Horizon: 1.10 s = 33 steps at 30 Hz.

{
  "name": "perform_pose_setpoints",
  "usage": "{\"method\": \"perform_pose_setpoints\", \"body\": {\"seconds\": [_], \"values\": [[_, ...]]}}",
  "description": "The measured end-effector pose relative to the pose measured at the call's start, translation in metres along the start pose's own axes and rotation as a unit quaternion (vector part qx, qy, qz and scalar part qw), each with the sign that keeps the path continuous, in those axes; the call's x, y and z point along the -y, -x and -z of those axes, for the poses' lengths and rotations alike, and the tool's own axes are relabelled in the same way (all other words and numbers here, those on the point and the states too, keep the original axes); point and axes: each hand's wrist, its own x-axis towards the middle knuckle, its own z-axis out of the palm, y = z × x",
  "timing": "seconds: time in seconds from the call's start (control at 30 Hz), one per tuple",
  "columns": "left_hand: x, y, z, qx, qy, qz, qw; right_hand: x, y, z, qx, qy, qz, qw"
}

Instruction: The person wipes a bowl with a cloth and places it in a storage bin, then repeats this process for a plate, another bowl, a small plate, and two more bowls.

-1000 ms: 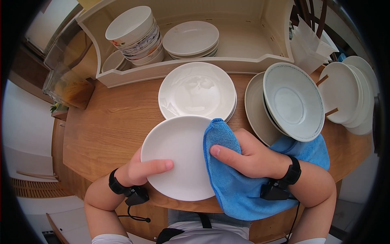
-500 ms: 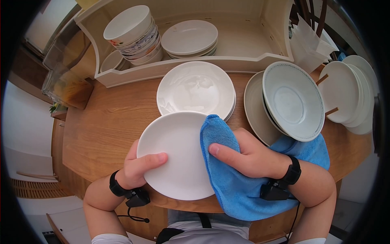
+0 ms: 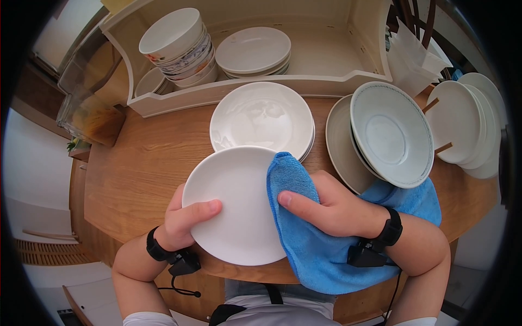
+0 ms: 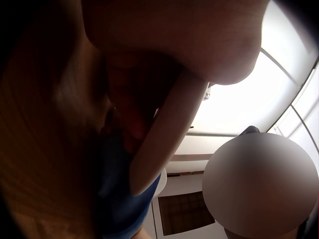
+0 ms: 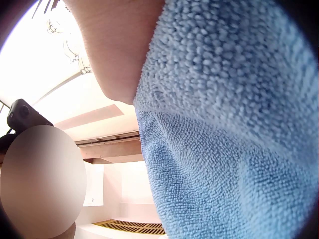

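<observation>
A white plate (image 3: 234, 228) is held over the near table edge, tilted slightly. My left hand (image 3: 185, 217) grips its left rim, thumb on the upper face and fingers underneath. A blue cloth (image 3: 326, 261) wraps the plate's right rim, and my right hand (image 3: 331, 209) pinches plate and cloth there, thumb on top. The right fingers are hidden under the cloth. In the left wrist view the plate (image 4: 167, 134) shows edge-on beneath the thumb, with cloth (image 4: 122, 199) at its far end. Cloth (image 5: 214, 149) fills much of the right wrist view.
Just beyond stands a stack of white plates (image 3: 261, 119). Bowls (image 3: 391, 136) lean over a larger plate (image 3: 340, 146) at the right, near plates in a rack (image 3: 457, 122). A cream shelf (image 3: 326, 81) at the back holds stacked bowls (image 3: 176, 38) and plates (image 3: 253, 51).
The held plate has shifted slightly up and left, with the left hand and the cloth's upper corner moving along. Both hands keep their grip.
</observation>
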Motion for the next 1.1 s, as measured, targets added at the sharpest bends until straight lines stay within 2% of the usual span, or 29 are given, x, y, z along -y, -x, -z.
{"method": "perform_pose_setpoints", "body": {"seconds": [0.47,1.1], "values": [[-0.0027,-0.0001,-0.0003,-0.004,-0.021,0.025,0.999,0.0003,0.0003,0.0002,0.0,0.005,-0.011,1.0],[-0.0036,0.0008,-0.0017,0.001,-0.029,0.018,0.999,0.0006,0.0001,0.0002,-0.001,0.021,0.004,1.0]]}}
